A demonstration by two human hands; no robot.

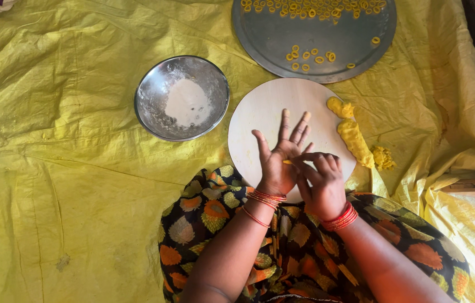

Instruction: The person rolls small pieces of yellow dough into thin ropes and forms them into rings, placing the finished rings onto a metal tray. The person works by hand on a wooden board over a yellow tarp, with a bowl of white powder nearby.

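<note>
My left hand (pixel 278 154) is held flat, palm up, fingers spread, over a round pale wooden board (pixel 260 120). My right hand (pixel 321 179) lies across it, fingers pressing a small yellow dough piece (pixel 287 162) against the left palm. Lumps of yellow dough (pixel 354 140) rest on the board's right edge, with a crumbly bit (pixel 383 157) just off it on the sheet. Both wrists wear red bangles.
A steel bowl (pixel 153 106) holding white flour sits left of the board. Beyond the board lies a large round metal tray (pixel 355 47) with several small yellow dough rings. A crumpled yellow sheet (pixel 58 140) covers the floor. My lap shows patterned fabric.
</note>
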